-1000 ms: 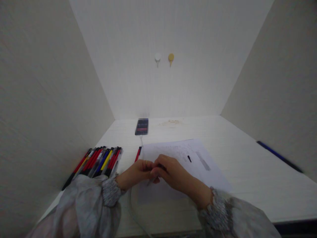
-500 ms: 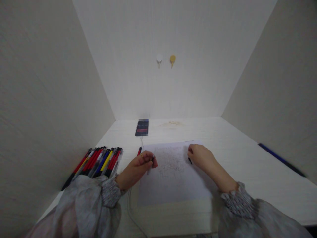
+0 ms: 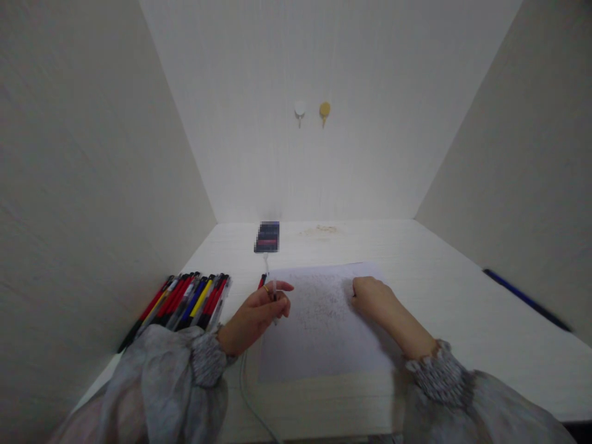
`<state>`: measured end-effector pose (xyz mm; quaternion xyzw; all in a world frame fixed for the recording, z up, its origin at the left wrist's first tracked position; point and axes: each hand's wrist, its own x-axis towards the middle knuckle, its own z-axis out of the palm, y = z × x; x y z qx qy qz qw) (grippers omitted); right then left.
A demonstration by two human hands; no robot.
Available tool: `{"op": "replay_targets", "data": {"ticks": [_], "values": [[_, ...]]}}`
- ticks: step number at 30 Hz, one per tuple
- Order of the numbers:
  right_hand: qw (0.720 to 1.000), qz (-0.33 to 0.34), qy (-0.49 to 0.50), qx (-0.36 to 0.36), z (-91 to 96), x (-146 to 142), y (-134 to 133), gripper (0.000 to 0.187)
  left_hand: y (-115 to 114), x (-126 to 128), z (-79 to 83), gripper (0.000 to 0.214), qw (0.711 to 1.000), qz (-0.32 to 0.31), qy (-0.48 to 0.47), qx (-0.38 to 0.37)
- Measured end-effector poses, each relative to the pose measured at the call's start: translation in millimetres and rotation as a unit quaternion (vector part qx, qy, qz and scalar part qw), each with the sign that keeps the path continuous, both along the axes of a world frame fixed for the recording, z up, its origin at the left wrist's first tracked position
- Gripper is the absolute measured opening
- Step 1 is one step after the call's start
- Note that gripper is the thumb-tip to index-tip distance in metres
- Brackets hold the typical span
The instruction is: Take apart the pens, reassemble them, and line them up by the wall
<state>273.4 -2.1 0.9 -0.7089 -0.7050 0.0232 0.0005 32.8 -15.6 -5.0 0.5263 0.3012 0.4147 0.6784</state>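
Note:
My left hand [image 3: 259, 311], with a ring on one finger, is closed around a slim clear pen [image 3: 275, 287] that stands nearly upright between thumb and fingers, the index finger stretched out to the right. It hovers over the left edge of a white sheet of paper [image 3: 319, 357] covered in faint scribbles. My right hand [image 3: 374, 297] is a loose fist at the sheet's upper right; what its fingers hold, if anything, is hidden. Just behind my left hand a red pen with a black end [image 3: 262, 280] lies partly covered.
Several red, blue, yellow and clear pens [image 3: 194, 299] lie in a row at the left, by my sleeve. A phone [image 3: 267, 237] with a white cable is farther back. A blue and black pen [image 3: 527, 299] lies along the right wall. Two hooks [image 3: 325, 110] hang on the back wall.
The pen in my left hand has turned upright and shows more clearly. My right hand has curled and lowered slightly; the small black piece below its fingers is out of sight.

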Motion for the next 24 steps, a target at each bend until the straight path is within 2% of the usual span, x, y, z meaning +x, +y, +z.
{"op": "replay_targets", "data": {"ticks": [2,5,7,10,16,24], "values": [[1.0,0.004,0.007,0.016,4.0,-2,0,0.018,2,-1,-3.1,0.019,0.999,0.004,0.032,-0.007],[0.992,0.063,0.09,0.067,11.1,-11,-3,0.013,4,-1,-6.5,0.015,0.998,-0.003,0.057,-0.019],[0.972,0.117,0.178,0.097,14.0,-20,-7,0.011,4,0,-8.0,0.016,0.998,-0.014,0.063,-0.016],[0.94,0.177,0.273,0.099,14.6,-38,-15,0.01,5,2,-10.4,0.018,0.997,-0.023,0.073,-0.01],[0.882,0.291,0.357,0.097,11.8,-66,-26,0.012,6,4,-14.0,0.022,0.996,-0.016,0.09,-0.007],[0.846,0.269,0.46,0.022,4.7,-72,-28,0.013,5,3,-9.3,0.016,0.997,-0.007,0.072,0.001]]}}
